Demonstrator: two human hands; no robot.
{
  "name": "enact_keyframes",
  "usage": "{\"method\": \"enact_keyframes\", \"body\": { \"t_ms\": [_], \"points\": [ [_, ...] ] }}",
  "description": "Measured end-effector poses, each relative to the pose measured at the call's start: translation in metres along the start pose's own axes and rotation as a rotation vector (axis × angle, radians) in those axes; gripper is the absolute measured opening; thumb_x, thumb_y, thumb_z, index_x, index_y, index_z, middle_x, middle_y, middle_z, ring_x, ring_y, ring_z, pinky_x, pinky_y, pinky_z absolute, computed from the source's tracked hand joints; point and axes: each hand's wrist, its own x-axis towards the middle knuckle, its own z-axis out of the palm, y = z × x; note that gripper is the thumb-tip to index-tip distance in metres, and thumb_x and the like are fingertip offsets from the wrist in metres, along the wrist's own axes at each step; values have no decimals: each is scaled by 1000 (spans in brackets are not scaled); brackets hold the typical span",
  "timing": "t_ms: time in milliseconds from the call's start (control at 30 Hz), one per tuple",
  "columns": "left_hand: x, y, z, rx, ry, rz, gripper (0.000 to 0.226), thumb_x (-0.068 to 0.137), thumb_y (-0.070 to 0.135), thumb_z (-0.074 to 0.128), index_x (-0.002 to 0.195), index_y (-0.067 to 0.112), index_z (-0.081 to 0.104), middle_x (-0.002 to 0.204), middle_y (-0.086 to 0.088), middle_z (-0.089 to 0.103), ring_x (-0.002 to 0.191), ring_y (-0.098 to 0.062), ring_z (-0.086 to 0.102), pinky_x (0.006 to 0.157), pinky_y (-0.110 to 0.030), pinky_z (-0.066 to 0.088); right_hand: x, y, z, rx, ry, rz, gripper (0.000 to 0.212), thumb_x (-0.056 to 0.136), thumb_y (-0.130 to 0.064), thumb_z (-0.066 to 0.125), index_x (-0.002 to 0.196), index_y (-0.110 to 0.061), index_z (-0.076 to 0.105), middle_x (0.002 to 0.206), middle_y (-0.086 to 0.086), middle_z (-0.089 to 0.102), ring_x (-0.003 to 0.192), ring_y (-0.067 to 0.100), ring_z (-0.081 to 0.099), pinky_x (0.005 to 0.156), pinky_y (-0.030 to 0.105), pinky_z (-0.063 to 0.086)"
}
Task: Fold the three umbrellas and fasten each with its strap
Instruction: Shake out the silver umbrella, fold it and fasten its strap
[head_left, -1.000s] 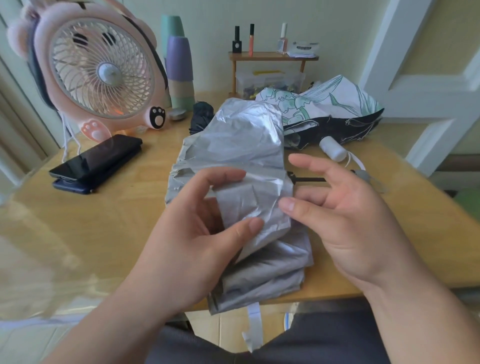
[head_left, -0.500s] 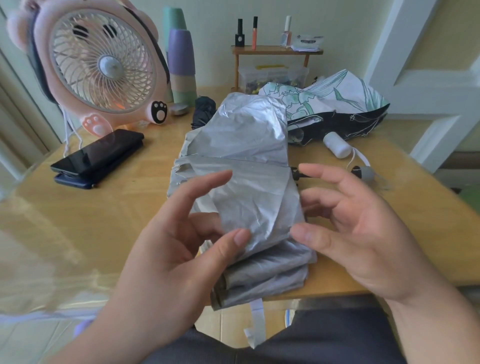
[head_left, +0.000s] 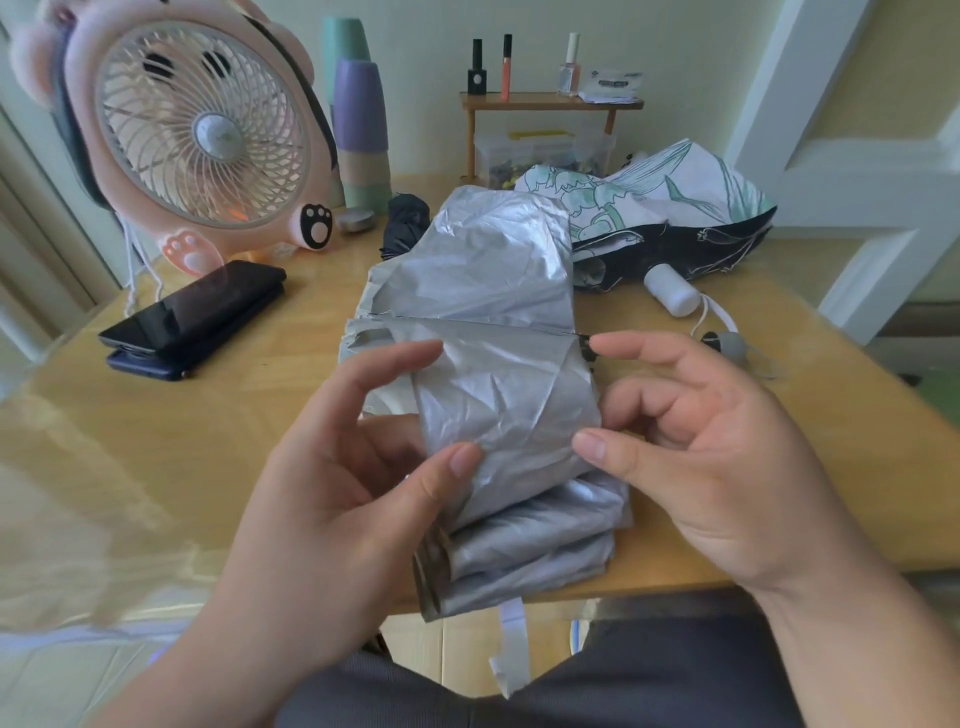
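Crinkly silver fabric umbrella (head_left: 493, 291) lies centre on the light wooden table (head_left: 208, 415), running from 12 down to 6 o'clock, its white strap (head_left: 511, 654) dangling off the edge at 6. The left hand (head_left: 332, 493) pinches a loose panel between thumb and fingers; the right hand (head_left: 727, 467) is relaxed, thumb just touching that panel's edge. My worry: the slick cloth looks springy, so if the pleat isn't held flat it'll puff back out and the strap won't reach round. Also the white floral umbrella (head_left: 675, 208) at 1 o'clock isn't folded yet
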Motion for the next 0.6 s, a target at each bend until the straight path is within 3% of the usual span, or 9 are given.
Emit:
{"method": "enact_keyframes", "body": {
  "t_ms": [67,200,267,333,367,500,600],
  "points": [
    [0,2,0,-20,-34,-31,57,80,19,84,129,34,59,75,-23,69,63,-28,63,64,-25,51,0,2,0,3,18,-6,49,74,-12,82,118,-27,65,74,4,64,72,14,58,76,30,46],
    [4,14,7,-108,-277,-97,82,83,15,84,148,33,37,107,-4,78,101,-17,74,83,-22,56,-3,2,6,-59,54,-29,47,71,-24,81,115,-31,65,79,11,63,78,23,61,84,47,49],
    [9,16,11,-58,-297,-101,90,82,10,82,152,34,30,110,10,77,105,-8,72,87,-19,55,-5,2,9,-116,70,-43,46,73,-19,81,113,-32,65,79,10,63,80,23,63,86,48,50],
    [14,16,15,-21,-300,-90,95,79,7,79,154,36,29,122,9,73,116,-13,68,95,-28,56,-6,1,11,-171,85,-58,45,72,-17,80,111,-34,65,79,10,62,79,20,63,84,44,51],
    [15,15,16,-13,-296,-88,93,80,5,78,154,36,30,125,7,71,118,-15,68,97,-31,56,-7,1,11,-179,86,-64,45,72,-17,80,111,-33,64,80,11,62,79,21,63,84,45,52],
    [18,9,16,35,-191,-72,84,80,11,82,148,40,42,120,7,74,109,-10,71,87,-21,55,-8,-2,8,-193,70,-43,49,75,-22,81,119,-30,61,88,8,71,87,25,66,86,43,52],
    [17,9,15,44,-171,-73,80,81,12,82,146,40,43,118,4,75,107,-11,72,87,-23,56,-9,-4,8,-182,116,-26,46,74,-25,80,117,-30,63,89,4,74,78,21,64,79,37,51]
  ]
}}
